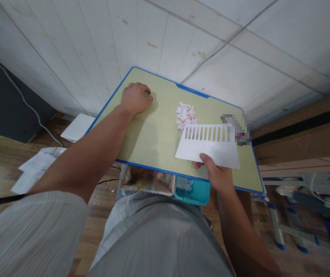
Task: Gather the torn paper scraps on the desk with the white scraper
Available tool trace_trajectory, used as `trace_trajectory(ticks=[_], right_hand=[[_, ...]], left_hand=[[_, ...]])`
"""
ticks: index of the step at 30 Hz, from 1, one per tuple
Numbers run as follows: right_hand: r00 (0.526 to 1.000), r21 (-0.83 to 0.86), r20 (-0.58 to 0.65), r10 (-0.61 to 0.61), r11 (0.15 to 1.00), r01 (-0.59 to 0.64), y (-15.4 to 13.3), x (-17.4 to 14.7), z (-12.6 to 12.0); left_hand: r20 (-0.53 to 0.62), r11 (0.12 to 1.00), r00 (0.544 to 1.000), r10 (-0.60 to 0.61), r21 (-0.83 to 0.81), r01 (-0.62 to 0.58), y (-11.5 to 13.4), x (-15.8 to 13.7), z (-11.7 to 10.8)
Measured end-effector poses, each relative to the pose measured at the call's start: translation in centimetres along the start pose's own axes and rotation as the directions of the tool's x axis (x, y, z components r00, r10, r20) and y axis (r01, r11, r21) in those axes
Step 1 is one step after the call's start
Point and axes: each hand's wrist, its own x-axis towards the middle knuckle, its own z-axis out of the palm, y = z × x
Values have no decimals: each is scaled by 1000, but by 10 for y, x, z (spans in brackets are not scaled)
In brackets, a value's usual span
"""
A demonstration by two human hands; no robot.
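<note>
My right hand (218, 175) grips the near edge of a white sheet (208, 151), thumb on top and fingers beneath. A row of narrow slots is cut along the sheet's far side, and it is tilted over the right part of the small table (159, 134). Just beyond the sheet lies a heap of small white and pinkish paper pieces (185, 114), partly covered by it. At the table's far left, my left hand (137, 98) rests with fingers curled in; whatever they hold, if anything, is hidden.
A blurred-out grey item (237, 129) lies near the table's right edge. Below the front edge are a teal bin (195, 195) and a brown open bag (147, 181). A white panelled wall (142, 38) stands behind. Papers (39, 163) lie at left; cardboard (297, 130) is at right.
</note>
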Motion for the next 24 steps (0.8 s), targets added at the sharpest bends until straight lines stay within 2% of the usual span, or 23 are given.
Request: trace_trajectory(ticks=[5, 11, 18, 24], right_hand=[[993, 74, 115, -9, 997, 0, -15, -7, 10], [999, 116, 30, 24, 993, -27, -9, -9, 14], [993, 92, 107, 49, 994, -59, -4, -14, 13], [990, 85, 123, 72, 993, -83, -6, -16, 9]], left_hand=[[51, 1000, 999, -7, -19, 8, 3, -2, -2], [37, 1000, 999, -24, -13, 24, 5, -2, -3], [49, 1000, 999, -16, -19, 17, 4, -3, -4], [41, 1000, 999, -12, -20, 13, 2, -2, -2]])
